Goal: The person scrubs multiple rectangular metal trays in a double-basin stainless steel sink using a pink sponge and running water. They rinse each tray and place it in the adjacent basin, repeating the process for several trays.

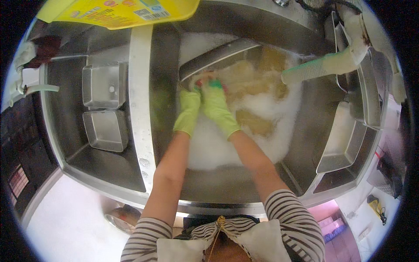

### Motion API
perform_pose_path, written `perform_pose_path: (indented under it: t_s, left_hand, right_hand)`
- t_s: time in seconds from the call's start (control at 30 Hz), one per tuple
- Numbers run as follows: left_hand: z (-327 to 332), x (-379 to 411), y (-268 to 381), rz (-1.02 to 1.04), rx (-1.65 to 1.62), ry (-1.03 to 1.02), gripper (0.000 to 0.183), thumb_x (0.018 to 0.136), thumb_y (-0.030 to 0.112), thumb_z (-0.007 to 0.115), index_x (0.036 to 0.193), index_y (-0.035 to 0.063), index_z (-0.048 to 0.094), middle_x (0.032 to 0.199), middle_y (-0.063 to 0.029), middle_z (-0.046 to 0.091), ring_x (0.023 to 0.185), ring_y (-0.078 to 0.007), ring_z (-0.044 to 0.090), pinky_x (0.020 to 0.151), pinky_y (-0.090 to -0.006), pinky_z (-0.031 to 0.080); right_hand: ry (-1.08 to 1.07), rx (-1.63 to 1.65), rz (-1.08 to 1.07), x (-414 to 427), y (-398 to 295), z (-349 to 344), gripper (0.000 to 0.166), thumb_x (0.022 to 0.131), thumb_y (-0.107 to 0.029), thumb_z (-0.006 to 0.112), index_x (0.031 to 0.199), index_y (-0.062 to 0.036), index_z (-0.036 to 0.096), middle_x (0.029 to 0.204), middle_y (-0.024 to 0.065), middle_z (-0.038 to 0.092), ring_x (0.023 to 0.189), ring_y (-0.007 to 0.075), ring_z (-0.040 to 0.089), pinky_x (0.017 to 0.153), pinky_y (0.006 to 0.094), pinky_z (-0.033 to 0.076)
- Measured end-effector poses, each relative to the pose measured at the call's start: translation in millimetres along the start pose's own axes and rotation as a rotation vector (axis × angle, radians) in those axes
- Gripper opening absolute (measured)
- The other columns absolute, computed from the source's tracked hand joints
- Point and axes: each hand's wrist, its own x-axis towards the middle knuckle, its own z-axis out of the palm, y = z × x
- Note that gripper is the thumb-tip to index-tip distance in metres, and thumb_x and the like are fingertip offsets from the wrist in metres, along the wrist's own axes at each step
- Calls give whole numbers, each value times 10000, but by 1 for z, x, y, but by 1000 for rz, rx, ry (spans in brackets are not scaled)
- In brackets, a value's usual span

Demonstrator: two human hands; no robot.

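Both my hands wear light green rubber gloves and are together in the middle basin of a stainless steel sink (pixel 165 131). My left hand (pixel 191 101) is at the near left corner of a deep metal pan (pixel 220 58), which lies tilted in sudsy water. Close beside it, my right hand (pixel 214 100) reaches toward the same corner. Blurred red and dark green patches show around the fingertips; whether they are a scrubber or part of the gloves I cannot tell. Suds and blur hide the fingers' grip. White foam (pixel 212 147) covers much of the brownish water.
Two stacks of rectangular metal pans (pixel 104 84) (pixel 105 130) stand in the left basin. More metal pans (pixel 342 140) lean at the right. A pipe with a mesh sleeve (pixel 314 67) juts over the water. A yellow printed container (pixel 121 14) overhangs the far edge.
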Motion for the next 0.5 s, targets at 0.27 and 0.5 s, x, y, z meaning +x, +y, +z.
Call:
perform_pose_path:
  t_s: [0.27, 0.5]
  left_hand:
    - [-57, -12, 14, -52, -144, -5, 243, 834, 205, 526, 909, 13, 653, 856, -248, 646, 789, -351, 640, 667, -432, 492]
    - [-127, -58, 90, 102, -349, 164, 311, 786, 111, 589, 1069, -17, 578, 808, -154, 647, 736, -250, 616, 661, -401, 487]
  right_hand:
    - [28, -63, -237, -13, 88, -26, 357, 788, -65, 494, 1135, -38, 573, 1157, 182, 570, 1087, 360, 525, 960, 431, 396]
    - [-114, 309, -147, -28, 43, -15, 402, 741, -144, 601, 1126, -32, 570, 1144, 207, 569, 1088, 385, 511, 945, 456, 402]
